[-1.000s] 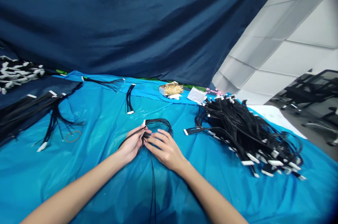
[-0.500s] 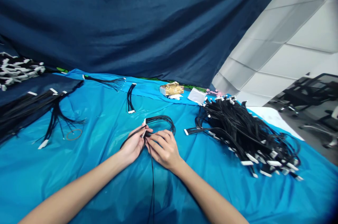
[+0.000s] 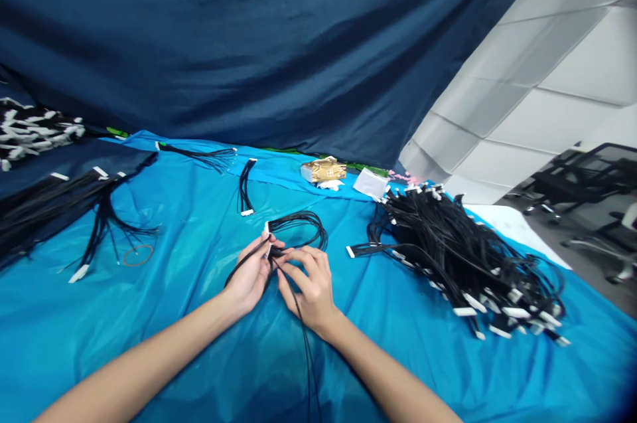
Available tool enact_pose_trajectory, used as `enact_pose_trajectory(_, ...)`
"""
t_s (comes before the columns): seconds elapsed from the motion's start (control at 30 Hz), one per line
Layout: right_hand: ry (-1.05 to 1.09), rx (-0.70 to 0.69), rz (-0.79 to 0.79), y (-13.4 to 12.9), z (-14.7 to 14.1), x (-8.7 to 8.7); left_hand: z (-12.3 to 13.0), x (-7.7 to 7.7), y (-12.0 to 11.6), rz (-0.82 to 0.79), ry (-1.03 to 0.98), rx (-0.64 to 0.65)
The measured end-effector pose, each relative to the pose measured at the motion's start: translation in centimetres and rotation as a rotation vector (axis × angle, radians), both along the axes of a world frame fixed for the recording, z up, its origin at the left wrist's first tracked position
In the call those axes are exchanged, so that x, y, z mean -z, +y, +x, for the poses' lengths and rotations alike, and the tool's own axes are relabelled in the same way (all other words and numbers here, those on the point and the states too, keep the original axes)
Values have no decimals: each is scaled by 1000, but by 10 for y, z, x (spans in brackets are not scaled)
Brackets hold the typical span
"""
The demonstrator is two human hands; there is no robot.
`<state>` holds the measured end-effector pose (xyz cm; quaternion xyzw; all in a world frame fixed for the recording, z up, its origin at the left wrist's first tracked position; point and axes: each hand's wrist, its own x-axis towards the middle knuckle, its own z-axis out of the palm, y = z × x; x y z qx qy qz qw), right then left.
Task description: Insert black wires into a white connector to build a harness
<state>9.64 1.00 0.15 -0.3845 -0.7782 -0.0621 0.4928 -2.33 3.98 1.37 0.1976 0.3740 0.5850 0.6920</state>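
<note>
My left hand (image 3: 249,273) is closed on a wire harness (image 3: 303,218), whose black wires loop out to the right. White connectors (image 3: 267,229) of the harness stand up from between my left thumb and fingers. Pinched close beside them, the fingers of my right hand (image 3: 309,283) hold black wires at the lower connector. Loose black wires (image 3: 304,337) hang from between the hands toward the bottom edge. My fingers hide the exact spot where these wires meet the connector.
On the right lies a large heap of black wire harnesses (image 3: 462,250). More harnesses (image 3: 99,224) and a rubber band (image 3: 138,255) lie at left. A single short harness (image 3: 245,187), a gold packet (image 3: 324,169) and a white packet (image 3: 371,182) sit toward the back curtain.
The hanging wires have swung to the right at their lower end. Both hands have shifted slightly left, still together on the harness.
</note>
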Motion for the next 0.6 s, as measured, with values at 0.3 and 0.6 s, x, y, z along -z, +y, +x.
enact_pose_trajectory(0.3, -115, -35, 150, 7, 9, -2, -1, -6, 2, -50, -8, 59)
enact_pose_trajectory(0.6, -170, -92, 132, 11, 20, -5, -3, -1, 9, -61, -12, 141)
